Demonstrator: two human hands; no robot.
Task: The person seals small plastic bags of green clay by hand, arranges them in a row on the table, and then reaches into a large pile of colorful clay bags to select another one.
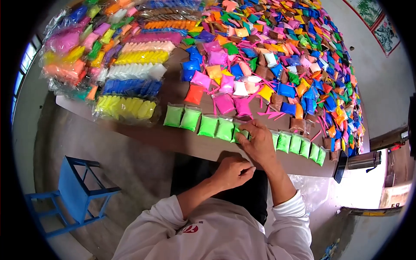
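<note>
The right hand (260, 141) lies spread on the green packets (208, 125) at the table (182, 141) edge. The left hand (234, 170), just below, is curled shut; whether it pinches anything I cannot tell.

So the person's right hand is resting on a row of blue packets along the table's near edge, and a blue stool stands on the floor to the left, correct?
Not quite. In the head view, the row of packets under the right hand is light green, not blue. The rest holds: the row runs along the near edge of the table, and a blue stool stands on the floor to the left.
</note>
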